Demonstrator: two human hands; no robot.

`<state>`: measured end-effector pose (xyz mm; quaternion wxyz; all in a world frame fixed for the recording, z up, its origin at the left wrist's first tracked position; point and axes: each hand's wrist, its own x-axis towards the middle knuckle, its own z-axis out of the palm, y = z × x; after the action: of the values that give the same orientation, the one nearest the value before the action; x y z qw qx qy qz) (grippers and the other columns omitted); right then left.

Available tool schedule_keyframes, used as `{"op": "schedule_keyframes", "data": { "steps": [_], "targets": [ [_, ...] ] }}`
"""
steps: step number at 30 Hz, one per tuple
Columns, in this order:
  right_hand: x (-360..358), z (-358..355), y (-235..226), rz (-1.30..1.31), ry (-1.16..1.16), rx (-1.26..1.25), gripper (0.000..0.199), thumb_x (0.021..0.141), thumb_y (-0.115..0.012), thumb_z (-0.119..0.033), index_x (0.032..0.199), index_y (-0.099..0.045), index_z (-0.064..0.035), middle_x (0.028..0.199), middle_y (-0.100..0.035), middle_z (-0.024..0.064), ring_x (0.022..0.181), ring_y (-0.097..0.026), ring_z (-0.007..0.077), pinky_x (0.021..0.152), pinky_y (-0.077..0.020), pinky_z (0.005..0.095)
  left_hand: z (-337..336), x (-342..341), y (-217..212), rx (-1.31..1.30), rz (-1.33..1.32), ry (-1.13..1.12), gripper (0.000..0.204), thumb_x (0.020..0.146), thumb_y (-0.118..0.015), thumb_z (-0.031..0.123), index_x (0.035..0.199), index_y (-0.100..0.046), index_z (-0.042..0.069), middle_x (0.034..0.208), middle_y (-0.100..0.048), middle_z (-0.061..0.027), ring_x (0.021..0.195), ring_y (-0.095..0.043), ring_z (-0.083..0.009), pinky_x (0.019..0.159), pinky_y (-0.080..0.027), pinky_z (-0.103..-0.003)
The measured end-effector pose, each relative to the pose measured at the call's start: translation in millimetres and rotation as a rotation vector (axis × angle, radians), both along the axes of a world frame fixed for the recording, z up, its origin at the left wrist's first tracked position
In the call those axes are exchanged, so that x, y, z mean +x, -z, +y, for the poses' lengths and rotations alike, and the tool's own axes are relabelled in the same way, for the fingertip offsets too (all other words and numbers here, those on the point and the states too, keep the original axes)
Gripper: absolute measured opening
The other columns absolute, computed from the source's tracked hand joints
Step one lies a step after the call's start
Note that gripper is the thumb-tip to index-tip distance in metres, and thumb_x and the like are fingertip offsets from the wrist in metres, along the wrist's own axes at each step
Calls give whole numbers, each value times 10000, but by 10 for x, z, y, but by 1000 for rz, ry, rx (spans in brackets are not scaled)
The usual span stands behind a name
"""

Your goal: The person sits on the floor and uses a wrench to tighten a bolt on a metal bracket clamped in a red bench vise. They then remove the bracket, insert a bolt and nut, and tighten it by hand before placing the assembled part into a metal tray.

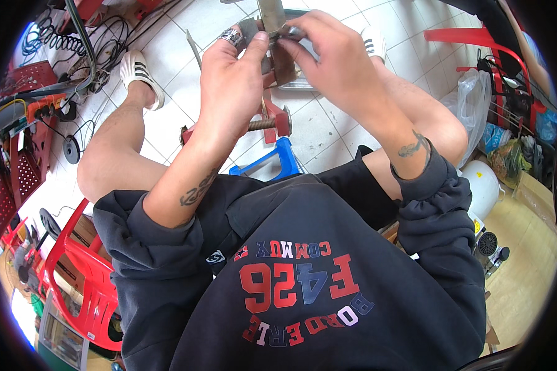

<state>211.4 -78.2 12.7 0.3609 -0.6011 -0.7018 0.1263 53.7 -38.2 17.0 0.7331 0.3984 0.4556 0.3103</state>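
Taking a red metal stand point(281, 122) with a threaded rod as our landmark, we look down past a seated person's dark sweatshirt point(291, 216). Far to the left of the stand we find red perforated panels point(30, 151); a red plastic chair point(83, 278) is left of it and nearer to us, and tangled black cables point(108, 46) lie left and beyond. Closer on that left side is a white striped shoe point(141, 77). Just beyond the stand, the left hand point(229, 83), wearing a chunky ring, grasps a grey metal piece point(249, 29), thumb pressed against it; we cannot see all its fingers. To the right of this piece, also beyond the stand, a brownish metal plate point(284, 65) slants between the hands. Just nearer to us than the stand is a blue plastic frame point(284, 156). Beyond the stand and slightly right, the right hand point(331, 59) has its fingers bent inward around a small shiny metal part point(293, 33), whose exact shape we cannot tell. Well to the right of the stand hangs a clear plastic bag point(473, 102), with a white tank point(481, 185) nearer to us.
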Motion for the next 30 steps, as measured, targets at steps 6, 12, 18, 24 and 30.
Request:
{"op": "schedule_keyframes", "data": {
  "steps": [6, 12, 18, 24, 30],
  "targets": [
    [-71, -36, -290, 31, 67, -197, 196, 870, -687, -149, 952, -631, 19, 903, -635, 165, 766, -640, 344, 676, -517, 402, 9, -15, -7, -6, 32, 10, 237, 1019, -528, 161, 1123, -607, -37, 1004, -666, -105, 836, -696, -161, 721, -624, -293],
    [-8, 13, -57, 18, 21, -74, 214, 858, -698, -174, 921, -630, 19, 819, -630, 175, 732, -635, 340, 648, -510, 400, -8, 10, 8, -9, 23, 24, 241, 1018, -529, 161, 1130, -608, -37, 1014, -670, -113, 846, -698, -163, 736, -625, -305],
    [-30, -45, -208, -60, 96, -202, 171, 860, -670, -117, 949, -625, 22, 857, -629, 178, 799, -639, 354, 692, -513, 419, 2, -7, 48, 21, 49, 35, 242, 1017, -530, 160, 1140, -607, -34, 1024, -673, -114, 856, -698, -165, 740, -627, -305],
    [-54, -33, -112, 21, 48, -103, 181, 833, -685, -140, 905, -620, 13, 839, -636, 178, 755, -641, 352, 670, -510, 417, -4, 22, 13, -6, 24, -6, 236, 1016, -531, 158, 1141, -610, -26, 1002, -677, -104, 844, -693, -160, 737, -624, -299],
    [-84, -36, -282, 41, 67, -201, 136, 849, -665, -105, 863, -601, 14, 789, -640, 175, 752, -639, 373, 672, -500, 428, 6, 3, 39, -6, 24, 20, 227, 1015, -530, 154, 1132, -611, -22, 1000, -676, -101, 836, -693, -160, 733, -619, -293]
  ]
}}
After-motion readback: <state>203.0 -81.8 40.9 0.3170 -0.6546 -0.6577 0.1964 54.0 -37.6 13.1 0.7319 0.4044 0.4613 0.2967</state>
